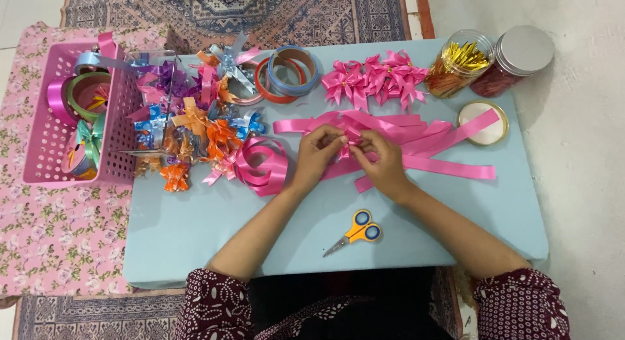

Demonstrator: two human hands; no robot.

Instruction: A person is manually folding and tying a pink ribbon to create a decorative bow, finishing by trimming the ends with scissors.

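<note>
Both hands, left hand [317, 152] and right hand [384, 159], pinch a pink ribbon [416, 128] over the pale blue table [195, 236]; a floral mat [52, 229] lies left.

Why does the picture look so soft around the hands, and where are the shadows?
Head view: even, diffuse light; a soft shadow lies beside the scissors; the left hand and right hand on the pink ribbon look slightly soft; the jar lid shines pale.
</note>
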